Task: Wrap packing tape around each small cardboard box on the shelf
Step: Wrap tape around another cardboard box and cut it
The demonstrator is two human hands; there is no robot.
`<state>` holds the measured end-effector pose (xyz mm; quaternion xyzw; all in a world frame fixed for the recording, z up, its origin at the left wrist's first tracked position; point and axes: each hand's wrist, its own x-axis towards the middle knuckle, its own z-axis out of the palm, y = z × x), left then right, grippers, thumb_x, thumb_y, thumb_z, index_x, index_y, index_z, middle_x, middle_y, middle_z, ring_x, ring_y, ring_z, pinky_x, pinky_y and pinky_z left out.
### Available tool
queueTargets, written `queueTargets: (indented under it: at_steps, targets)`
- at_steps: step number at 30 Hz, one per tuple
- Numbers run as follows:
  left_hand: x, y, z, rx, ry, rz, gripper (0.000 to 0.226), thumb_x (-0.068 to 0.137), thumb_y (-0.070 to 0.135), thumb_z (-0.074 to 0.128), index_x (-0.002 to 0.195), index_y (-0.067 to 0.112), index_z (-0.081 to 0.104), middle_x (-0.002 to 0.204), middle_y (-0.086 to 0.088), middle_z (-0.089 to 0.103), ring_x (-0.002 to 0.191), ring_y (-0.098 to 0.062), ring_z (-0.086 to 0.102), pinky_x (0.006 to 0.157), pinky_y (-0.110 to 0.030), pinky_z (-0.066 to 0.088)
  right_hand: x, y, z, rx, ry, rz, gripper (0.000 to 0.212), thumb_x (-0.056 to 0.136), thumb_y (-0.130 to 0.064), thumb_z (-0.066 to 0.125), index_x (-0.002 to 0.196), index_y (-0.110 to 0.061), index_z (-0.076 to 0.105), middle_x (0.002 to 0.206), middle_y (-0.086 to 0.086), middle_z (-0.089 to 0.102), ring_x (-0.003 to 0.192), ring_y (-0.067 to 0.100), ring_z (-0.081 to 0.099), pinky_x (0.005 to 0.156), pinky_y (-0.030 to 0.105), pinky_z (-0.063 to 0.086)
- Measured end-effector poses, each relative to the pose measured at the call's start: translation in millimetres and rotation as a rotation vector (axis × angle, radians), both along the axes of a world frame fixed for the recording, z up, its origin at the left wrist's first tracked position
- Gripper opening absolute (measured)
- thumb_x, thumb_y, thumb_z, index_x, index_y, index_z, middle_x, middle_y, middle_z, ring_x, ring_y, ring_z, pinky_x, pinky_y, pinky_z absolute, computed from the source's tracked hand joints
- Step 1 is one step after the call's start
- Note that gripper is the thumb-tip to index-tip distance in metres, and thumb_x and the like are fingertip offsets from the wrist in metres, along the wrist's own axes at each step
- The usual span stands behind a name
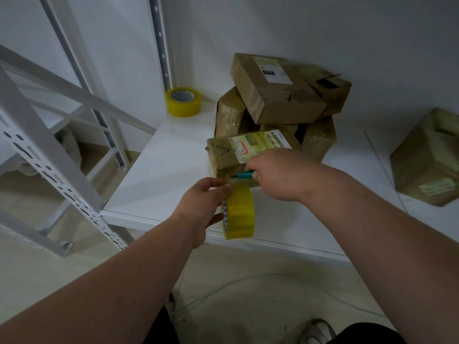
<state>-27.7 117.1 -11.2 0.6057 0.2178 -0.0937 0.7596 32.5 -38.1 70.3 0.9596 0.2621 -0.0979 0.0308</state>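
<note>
A small cardboard box (228, 152) with a printed label stands on the white shelf (169, 170), glossy with tape. My left hand (201, 207) grips a yellow roll of packing tape (239, 212) just below the box's front face. My right hand (275, 173) holds a teal-handled cutter (243, 175), its tip against the tape at the box's front. Behind it several more boxes lie in a pile (283, 95).
A second yellow tape roll (183, 101) sits at the back of the shelf by the upright. Another taped box (427, 157) stands at the far right. A white perforated metal rack frame (49, 155) leans at the left. The floor lies below the shelf edge.
</note>
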Motion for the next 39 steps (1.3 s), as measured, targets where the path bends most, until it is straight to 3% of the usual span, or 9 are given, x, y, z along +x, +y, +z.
queueTargets:
  at_steps: [8, 10, 14, 17, 24, 28, 31, 35, 39]
  targets:
    - [-0.9, -1.6, 1.4, 0.025, 0.004, -0.027, 0.015, 0.088, 0.018, 0.068, 0.102, 0.022, 0.065, 0.11, -0.006, 0.07, 0.108, -0.023, 0.064, 0.092, -0.047, 0.054, 4.2, 6.9, 0.0, -0.038, -0.003, 0.022, 0.03, 0.097, -0.024, 0.043, 0.124, -0.032, 0.055, 0.118, 0.004, 0.056, 0.094, 0.023, 0.048, 0.072, 0.036, 0.04]
    - [-1.0, -0.2, 1.7, 0.036, 0.006, -0.034, 0.015, 0.087, 0.017, 0.068, 0.101, 0.021, 0.066, 0.109, -0.006, 0.071, 0.107, -0.023, 0.064, 0.094, -0.047, 0.053, 6.0, 3.8, 1.6, -0.049, 0.014, 0.004, 0.033, 0.097, -0.025, 0.043, 0.127, -0.034, 0.053, 0.124, 0.004, 0.055, 0.105, 0.025, 0.051, 0.078, 0.038, 0.043]
    - [-0.3, 0.0, 3.5, 0.042, 0.004, -0.037, 0.016, 0.087, 0.013, 0.067, 0.103, 0.018, 0.066, 0.106, -0.006, 0.072, 0.105, -0.023, 0.066, 0.093, -0.046, 0.054, 8.5, -2.9, 3.3, -0.063, 0.038, -0.015, 0.033, 0.098, -0.026, 0.04, 0.126, -0.034, 0.055, 0.122, 0.003, 0.055, 0.099, 0.022, 0.048, 0.078, 0.037, 0.043]
    - [0.0, -0.6, 5.5, 0.047, 0.007, -0.044, 0.014, 0.087, 0.012, 0.066, 0.101, 0.017, 0.066, 0.105, -0.007, 0.071, 0.106, -0.025, 0.065, 0.094, -0.048, 0.053, 9.1, -6.8, 5.0, -0.073, 0.035, -0.022, 0.033, 0.098, -0.026, 0.041, 0.126, -0.034, 0.056, 0.123, 0.003, 0.055, 0.107, 0.024, 0.05, 0.079, 0.037, 0.045]
    - [-0.4, 5.8, 8.0, 0.052, -0.003, -0.043, 0.011, 0.087, 0.011, 0.066, 0.094, 0.018, 0.062, 0.111, -0.011, 0.069, 0.111, -0.029, 0.062, 0.095, -0.052, 0.051, 14.5, -33.0, 3.5, -0.115, 0.015, -0.076, 0.033, 0.095, -0.023, 0.042, 0.122, -0.032, 0.06, 0.119, 0.003, 0.059, 0.103, 0.023, 0.053, 0.069, 0.031, 0.042]
    - [-0.7, 0.0, 7.8, 0.049, -0.019, -0.065, 0.013, 0.087, 0.01, 0.065, 0.096, 0.019, 0.062, 0.109, -0.009, 0.07, 0.1, -0.023, 0.066, 0.085, -0.043, 0.057, 19.3, -54.9, -12.0, -0.041, 0.051, -0.148, 0.031, 0.094, -0.022, 0.043, 0.117, -0.028, 0.062, 0.101, 0.001, 0.057, 0.086, 0.017, 0.051, 0.062, 0.028, 0.039]
    - [-1.9, -3.8, 9.0, 0.062, -0.039, -0.073, 0.014, 0.087, 0.009, 0.064, 0.096, 0.019, 0.061, 0.102, -0.005, 0.07, 0.09, -0.017, 0.065, 0.07, -0.034, 0.057, 16.2, -73.4, -38.8, -0.114, 0.08, -0.203, 0.031, 0.095, -0.023, 0.044, 0.121, -0.027, 0.06, 0.102, 0.003, 0.057, 0.088, 0.02, 0.053, 0.069, 0.03, 0.044]
    - [-2.9, -5.9, 12.0, 0.13, -0.039, -0.061, 0.016, 0.084, 0.009, 0.064, 0.099, 0.014, 0.062, 0.108, -0.011, 0.069, 0.107, -0.032, 0.063, 0.095, -0.052, 0.051, 2.9, -90.3, -77.5, -0.139, 0.086, -0.245, 0.037, 0.097, -0.022, 0.044, 0.134, -0.024, 0.043, 0.113, 0.005, 0.053, 0.095, 0.023, 0.054, 0.074, 0.033, 0.046]
    - [-3.8, -7.4, 12.7, 0.17, -0.047, -0.039, 0.012, 0.083, 0.011, 0.064, 0.095, 0.013, 0.064, 0.107, -0.014, 0.068, 0.11, -0.037, 0.06, 0.095, -0.058, 0.049, -5.6, -93.5, -97.8, -0.158, 0.0, -0.218, 0.042, 0.095, -0.021, 0.047, 0.136, -0.023, 0.038, 0.117, 0.003, 0.052, 0.1, 0.023, 0.055, 0.075, 0.03, 0.037]
